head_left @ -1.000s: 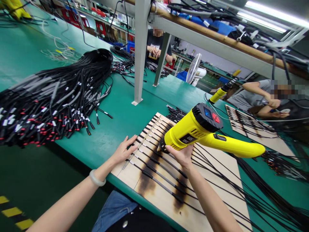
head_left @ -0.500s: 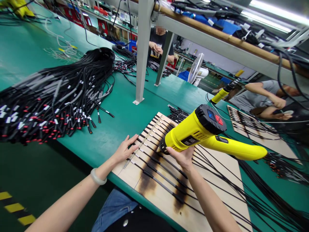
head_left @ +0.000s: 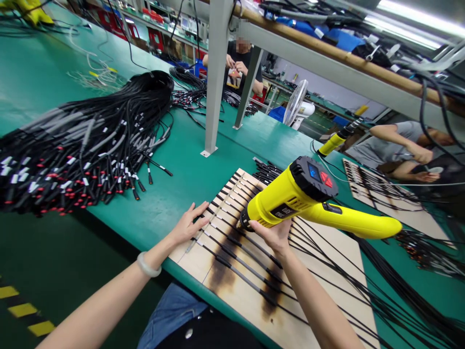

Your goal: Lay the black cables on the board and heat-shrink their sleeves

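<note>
My right hand [head_left: 275, 236] is wrapped round the barrel of a yellow heat gun [head_left: 279, 198] with a black rear cap and a small display. Its nozzle points down at the black cables [head_left: 250, 254] laid side by side across a wooden board [head_left: 250, 310]. Dark scorch marks spread over the wood beneath them. My left hand [head_left: 189, 224] lies with fingers stretched out at the board's left edge, its fingertips by the cable ends and a thin strip [head_left: 218, 211]. The gun hides part of the cables, and most of my right fingers are behind it.
A large bundle of black cables [head_left: 109, 121] with red tips lies at left on the green table [head_left: 181, 169]. A metal post [head_left: 215, 87] rises ahead. Another yellow heat gun [head_left: 332, 143] and a second board [head_left: 392, 194] are at right, near co-workers.
The heat gun has tilted very slightly, its nozzle staying over the cables. My left hand keeps its place. Across the table, a co-worker's hands have come up a little.
</note>
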Demonstrator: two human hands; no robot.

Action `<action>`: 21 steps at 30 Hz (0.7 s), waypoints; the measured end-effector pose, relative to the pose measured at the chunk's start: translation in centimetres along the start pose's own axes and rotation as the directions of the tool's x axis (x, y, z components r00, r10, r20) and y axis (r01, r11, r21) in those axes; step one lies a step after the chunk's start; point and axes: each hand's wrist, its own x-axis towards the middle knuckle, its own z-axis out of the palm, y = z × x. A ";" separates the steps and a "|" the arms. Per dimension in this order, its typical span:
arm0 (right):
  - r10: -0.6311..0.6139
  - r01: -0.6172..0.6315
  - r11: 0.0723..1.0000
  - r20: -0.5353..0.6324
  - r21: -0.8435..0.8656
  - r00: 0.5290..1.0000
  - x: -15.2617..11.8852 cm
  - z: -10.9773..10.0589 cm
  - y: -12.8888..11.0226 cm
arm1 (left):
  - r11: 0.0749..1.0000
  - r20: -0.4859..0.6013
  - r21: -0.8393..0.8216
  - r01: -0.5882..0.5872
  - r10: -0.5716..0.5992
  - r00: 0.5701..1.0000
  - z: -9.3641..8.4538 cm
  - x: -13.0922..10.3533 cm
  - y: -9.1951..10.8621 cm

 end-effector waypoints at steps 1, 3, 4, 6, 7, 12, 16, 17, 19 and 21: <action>-0.004 0.004 1.000 0.008 0.000 1.000 0.0 0.0 0.0 | 1.000 0.000 -0.002 0.005 -0.005 1.000 0.0 0.0 0.0; -0.007 0.007 1.000 0.001 -0.017 1.000 0.1 0.0 0.0 | 1.000 0.003 -0.010 0.012 -0.012 1.000 0.0 0.0 0.0; -0.006 0.005 1.000 -0.003 -0.030 1.000 0.1 0.0 0.0 | 1.000 0.005 -0.014 0.014 -0.013 1.000 0.0 0.0 0.0; 0.000 0.000 0.999 0.000 -0.035 1.000 0.1 0.0 0.1 | 1.000 0.004 -0.023 0.011 -0.011 1.000 0.0 0.0 -0.1; 0.005 -0.004 1.000 0.005 -0.026 1.000 0.1 0.0 0.1 | 1.000 0.002 -0.027 0.009 -0.009 1.000 0.0 0.0 -0.1; 0.032 -0.032 0.999 0.037 0.012 0.999 0.0 -0.2 0.2 | 0.999 0.005 -0.034 0.013 -0.013 1.000 0.1 0.1 -0.1; 0.039 -0.039 0.999 0.003 -0.009 0.999 -0.2 -0.6 0.2 | 1.000 0.010 -0.025 0.009 -0.008 1.000 0.1 0.1 -0.1; 0.044 -0.044 0.999 -0.005 -0.011 0.999 -0.3 -0.8 0.2 | 1.000 0.010 -0.022 0.007 -0.007 1.000 0.1 0.1 -0.1; 0.048 -0.048 0.999 -0.007 -0.004 0.999 -0.4 -1.0 0.1 | 1.000 0.007 -0.013 0.007 -0.007 1.000 0.1 0.1 -0.1; 0.055 -0.055 0.998 0.007 0.016 0.998 -0.6 -1.1 -0.1 | 1.000 0.007 -0.007 0.015 -0.015 1.000 0.1 0.1 0.0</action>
